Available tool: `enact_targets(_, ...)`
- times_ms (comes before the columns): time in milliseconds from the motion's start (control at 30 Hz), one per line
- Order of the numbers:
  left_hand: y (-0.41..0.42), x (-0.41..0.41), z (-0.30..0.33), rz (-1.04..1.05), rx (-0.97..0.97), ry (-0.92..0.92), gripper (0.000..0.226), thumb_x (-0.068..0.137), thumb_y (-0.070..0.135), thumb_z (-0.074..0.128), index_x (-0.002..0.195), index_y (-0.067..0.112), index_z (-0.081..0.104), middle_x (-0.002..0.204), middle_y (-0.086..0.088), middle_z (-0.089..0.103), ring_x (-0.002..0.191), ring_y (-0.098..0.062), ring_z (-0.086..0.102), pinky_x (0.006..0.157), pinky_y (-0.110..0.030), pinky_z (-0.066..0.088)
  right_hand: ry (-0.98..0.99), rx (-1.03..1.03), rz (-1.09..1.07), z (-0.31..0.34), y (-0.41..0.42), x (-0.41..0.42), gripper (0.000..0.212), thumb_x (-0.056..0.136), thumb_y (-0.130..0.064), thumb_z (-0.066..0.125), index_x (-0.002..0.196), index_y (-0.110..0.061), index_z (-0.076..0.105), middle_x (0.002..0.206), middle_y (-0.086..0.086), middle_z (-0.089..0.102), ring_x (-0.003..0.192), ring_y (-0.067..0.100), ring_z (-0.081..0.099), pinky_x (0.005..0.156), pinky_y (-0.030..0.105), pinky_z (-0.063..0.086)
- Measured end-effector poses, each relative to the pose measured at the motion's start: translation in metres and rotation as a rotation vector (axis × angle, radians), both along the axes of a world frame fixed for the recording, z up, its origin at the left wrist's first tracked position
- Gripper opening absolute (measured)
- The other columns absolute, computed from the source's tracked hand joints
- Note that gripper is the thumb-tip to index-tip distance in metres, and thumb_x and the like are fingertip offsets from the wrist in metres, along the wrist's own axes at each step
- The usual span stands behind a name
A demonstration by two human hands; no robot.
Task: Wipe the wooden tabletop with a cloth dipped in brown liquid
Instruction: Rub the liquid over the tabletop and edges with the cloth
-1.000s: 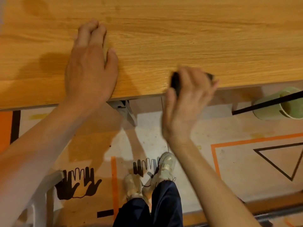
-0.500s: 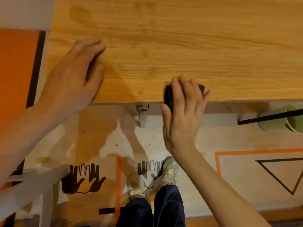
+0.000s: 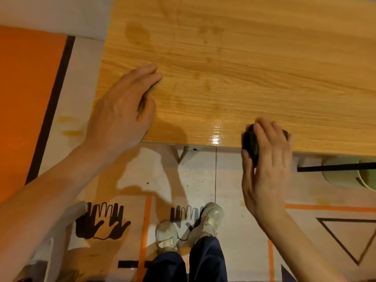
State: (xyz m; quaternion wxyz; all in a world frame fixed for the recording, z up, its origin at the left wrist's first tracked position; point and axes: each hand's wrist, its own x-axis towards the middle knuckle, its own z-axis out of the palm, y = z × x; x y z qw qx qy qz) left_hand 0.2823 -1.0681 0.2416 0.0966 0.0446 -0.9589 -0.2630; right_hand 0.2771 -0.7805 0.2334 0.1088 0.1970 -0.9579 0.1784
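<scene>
The wooden tabletop (image 3: 234,68) fills the upper part of the head view, with a wet glossy streak along its near edge. My right hand (image 3: 266,165) presses a dark wadded cloth (image 3: 250,142) onto that near edge, fingers curled over it. Most of the cloth is hidden under the fingers. My left hand (image 3: 122,110) lies flat on the table's near left corner, fingers spread and holding nothing.
A pale green cup (image 3: 350,173) sits on the floor under the table's right side, crossed by a black bar (image 3: 335,166). A metal table leg bracket (image 3: 188,153) shows below the edge. My shoes (image 3: 187,226) stand on a patterned floor mat.
The view has shifted, so the table's left end now shows. My right hand slid the cloth rightward along the near edge, leaving a wet sheen. My left hand stayed planted near the corner.
</scene>
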Motion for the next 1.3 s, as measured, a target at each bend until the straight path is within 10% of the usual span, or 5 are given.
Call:
enact_targets(333, 0.004, 0.000, 0.004, -0.011, -0.006, -0.009, 0.044, 0.106, 0.020, 0.040, 0.149, 0.012, 0.048, 0.160, -0.001, 0.039, 0.150, -0.015, 0.031, 0.123, -0.032, 0.027, -0.095, 0.074, 0.323, 0.017, -0.080, 0.006, 0.049, 0.103, -0.037, 0.037, 0.140, -0.007, 0.047, 0.151, 0.012, 0.040, 0.146, 0.026, 0.023, 0.122, 0.044, 0.014)
enact_targets(633, 0.004, 0.000, 0.004, 0.050, -0.035, -0.006, 0.051, 0.101, 0.026, 0.044, 0.149, 0.009, 0.046, 0.159, -0.007, 0.039, 0.150, -0.021, 0.032, 0.127, -0.031, 0.012, -0.207, -0.162, -0.234, 0.027, -0.039, -0.010, 0.045, 0.102, -0.029, 0.038, 0.142, -0.011, 0.047, 0.153, 0.001, 0.038, 0.148, 0.019, 0.018, 0.122, 0.040, 0.010)
enact_targets(900, 0.006, -0.002, 0.009, 0.085, -0.102, -0.057, 0.054, 0.100, 0.030, 0.044, 0.150, 0.012, 0.044, 0.163, -0.004, 0.033, 0.153, -0.020, 0.027, 0.128, -0.042, 0.013, -0.240, 0.068, 0.405, 0.032, -0.077, -0.037, 0.049, 0.103, -0.039, 0.034, 0.145, -0.015, 0.044, 0.155, -0.002, 0.035, 0.149, 0.015, 0.017, 0.123, 0.037, 0.008)
enact_targets(1133, 0.006, -0.002, 0.008, 0.102, -0.074, -0.045, 0.058, 0.096, 0.029, 0.047, 0.150, 0.011, 0.044, 0.162, -0.006, 0.035, 0.152, -0.023, 0.029, 0.126, -0.049, 0.015, -0.336, -0.117, -0.160, 0.036, -0.014, -0.095, 0.045, 0.103, -0.030, 0.043, 0.144, -0.012, 0.044, 0.156, -0.001, 0.031, 0.150, 0.016, 0.010, 0.122, 0.042, 0.006)
enact_targets(1300, 0.001, -0.007, 0.008, 0.087, -0.063, -0.097, 0.058, 0.097, 0.034, 0.046, 0.152, 0.014, 0.043, 0.164, -0.004, 0.033, 0.152, -0.022, 0.029, 0.126, -0.046, 0.015, -0.297, 0.032, 0.337, 0.033, -0.097, -0.037, 0.051, 0.102, -0.035, 0.036, 0.149, -0.015, 0.036, 0.158, 0.000, 0.028, 0.150, 0.019, 0.014, 0.120, 0.043, 0.013)
